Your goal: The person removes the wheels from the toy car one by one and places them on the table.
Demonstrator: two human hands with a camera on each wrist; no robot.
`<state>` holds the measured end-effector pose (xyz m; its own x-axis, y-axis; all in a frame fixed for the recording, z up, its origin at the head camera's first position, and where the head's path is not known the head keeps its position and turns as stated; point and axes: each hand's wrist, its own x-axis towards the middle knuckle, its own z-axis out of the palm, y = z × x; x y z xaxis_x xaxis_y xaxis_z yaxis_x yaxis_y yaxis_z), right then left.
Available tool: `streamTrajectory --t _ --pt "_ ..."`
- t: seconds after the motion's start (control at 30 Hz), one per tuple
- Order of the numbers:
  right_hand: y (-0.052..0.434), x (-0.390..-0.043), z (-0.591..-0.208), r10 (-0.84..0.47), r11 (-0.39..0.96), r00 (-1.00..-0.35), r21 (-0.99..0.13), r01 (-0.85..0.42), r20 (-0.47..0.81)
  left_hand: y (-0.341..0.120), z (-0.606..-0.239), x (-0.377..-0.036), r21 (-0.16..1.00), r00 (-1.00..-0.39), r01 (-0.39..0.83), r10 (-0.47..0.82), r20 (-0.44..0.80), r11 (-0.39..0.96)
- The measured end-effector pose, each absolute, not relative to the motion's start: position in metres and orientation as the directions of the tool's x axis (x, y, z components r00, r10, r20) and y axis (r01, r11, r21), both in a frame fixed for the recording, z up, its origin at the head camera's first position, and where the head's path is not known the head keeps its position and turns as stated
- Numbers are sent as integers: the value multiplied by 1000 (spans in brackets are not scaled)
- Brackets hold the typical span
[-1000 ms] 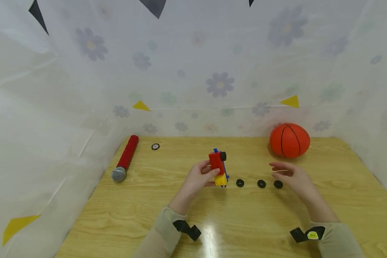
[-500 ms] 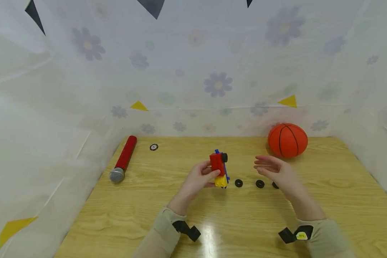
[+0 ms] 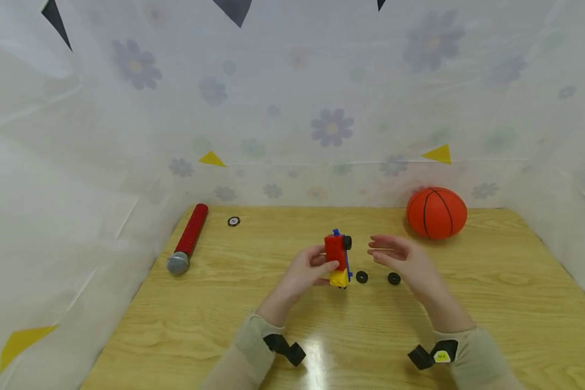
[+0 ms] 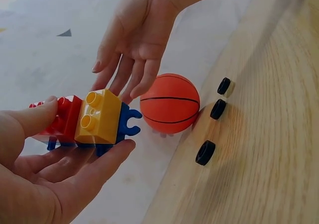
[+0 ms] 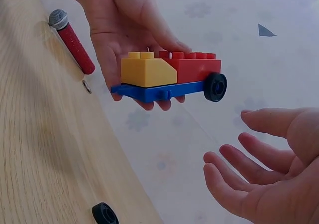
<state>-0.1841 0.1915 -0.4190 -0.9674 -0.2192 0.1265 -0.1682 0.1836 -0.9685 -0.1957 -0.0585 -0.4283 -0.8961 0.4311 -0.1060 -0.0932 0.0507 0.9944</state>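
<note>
My left hand (image 3: 304, 271) holds a toy brick car (image 3: 336, 252) above the table, thumb on its red block and fingers beneath. Red and yellow blocks sit on its blue chassis (image 5: 159, 90), and one black wheel (image 5: 215, 87) is on the chassis at the red end. To the right of the car, my right hand (image 3: 409, 265) hovers with relaxed, parted fingers and nothing in them. Loose black wheels (image 3: 362, 277) lie on the table below the hands. Three of them show in the left wrist view; in the head view my right hand hides one.
An orange toy basketball (image 3: 436, 213) sits at the back right of the wooden table (image 3: 175, 336). On the left lie a red microphone (image 3: 191, 233) and a small round black-and-white disc (image 3: 233, 221). A flowered white sheet (image 3: 273, 108) hangs behind.
My right hand has moved left toward the toy brick car and now covers the rightmost loose wheel in the head view. My left hand has shifted slightly right with the car.
</note>
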Motion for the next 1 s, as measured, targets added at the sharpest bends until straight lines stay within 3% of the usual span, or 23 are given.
streamTrajectory --t 1.0 --pt "169 -181 -407 -247 157 -968 -983 -90 49 -47 -432 -190 989 -848 -102 511 -141 103"
